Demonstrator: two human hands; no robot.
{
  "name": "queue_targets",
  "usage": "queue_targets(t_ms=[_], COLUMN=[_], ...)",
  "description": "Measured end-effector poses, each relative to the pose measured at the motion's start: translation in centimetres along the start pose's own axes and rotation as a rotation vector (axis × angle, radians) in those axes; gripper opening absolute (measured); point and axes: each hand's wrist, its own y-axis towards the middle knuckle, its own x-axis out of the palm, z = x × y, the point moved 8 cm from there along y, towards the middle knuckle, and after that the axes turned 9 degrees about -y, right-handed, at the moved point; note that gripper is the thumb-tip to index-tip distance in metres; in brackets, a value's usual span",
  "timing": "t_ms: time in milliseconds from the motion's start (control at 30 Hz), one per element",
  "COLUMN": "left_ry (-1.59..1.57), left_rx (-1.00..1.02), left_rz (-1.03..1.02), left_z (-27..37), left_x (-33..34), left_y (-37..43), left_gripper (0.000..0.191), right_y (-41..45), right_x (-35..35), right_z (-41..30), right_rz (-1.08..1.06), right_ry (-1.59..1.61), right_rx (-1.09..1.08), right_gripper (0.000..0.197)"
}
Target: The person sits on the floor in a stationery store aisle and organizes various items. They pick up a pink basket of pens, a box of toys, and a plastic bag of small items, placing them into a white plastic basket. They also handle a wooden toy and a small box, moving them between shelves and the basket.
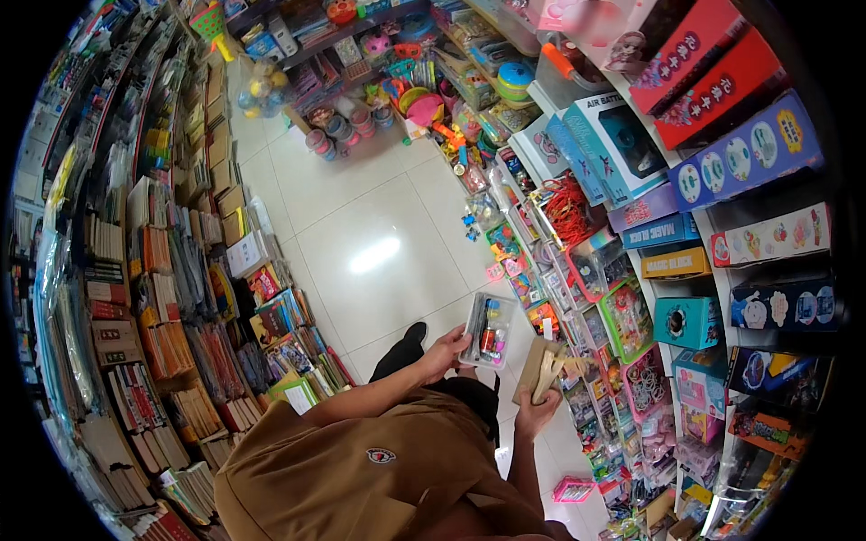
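My left hand (445,353) grips the left edge of a clear plastic box (502,362) in front of my body. Inside the box lie dark slender items, a small red bottle (488,339) and small yellow, blue and pink pieces. To the right, my right hand (539,408) is closed around a brown cardboard piece (527,373) and pale, tan strip-like items (547,376) lying over it. What these strips are cannot be told. The box and the cardboard are apart, both held above the tiled floor (365,250).
Shelves of books and notebooks (159,304) line the left side. On the right stand racks with boxed toys (687,323), a green basket (626,318) and hanging small goods. Lidded tubs (362,123) stand on the floor ahead. A pink-framed item (574,489) lies at the lower right.
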Motion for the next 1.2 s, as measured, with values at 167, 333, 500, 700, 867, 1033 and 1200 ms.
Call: queue_targets(t_ms=[167,333,500,700,867,1033,1200], left_ry=[-0.144,-0.151,-0.140,0.018,0.049,0.195,0.137], left_rx=[0.076,0.109,0.157,0.088,0.061,0.001,0.020], left_rz=[0.061,0.080,0.118,0.112,0.093,0.045,-0.048], left_z=[0.6,1.1,-1.3,0.0,-1.6,-5.5,-10.0], left_x=[-3.6,-8.3,-16.4,-13.8,-14.1,-15.7,-16.2], left_y=[0.8,1.6,3.2,1.7,4.0,12.1,23.7], left_gripper=[0.053,0.049,0.069,0.054,0.053,0.058,0.061], right_y=[0.0,-3.0,-5.9,-8.6,-7.0,-3.9,0.0], right_x=[0.1,2.1,6.1,9.5,12.2,14.4,20.3], right_z=[-4.7,-4.7,-5.5,-2.3,-0.6,4.2,11.9], right_rz=[-0.025,-0.096,-0.166,-0.194,-0.230,-0.185,-0.115], right_ry=[0.035,0.021,0.093,0.135,0.110,0.144,0.107], right_rx=[-0.105,-0.032,0.009,0.152,0.167,0.173,0.084], right_gripper=[0.045,0.044,0.042,0.046,0.050,0.049,0.052])
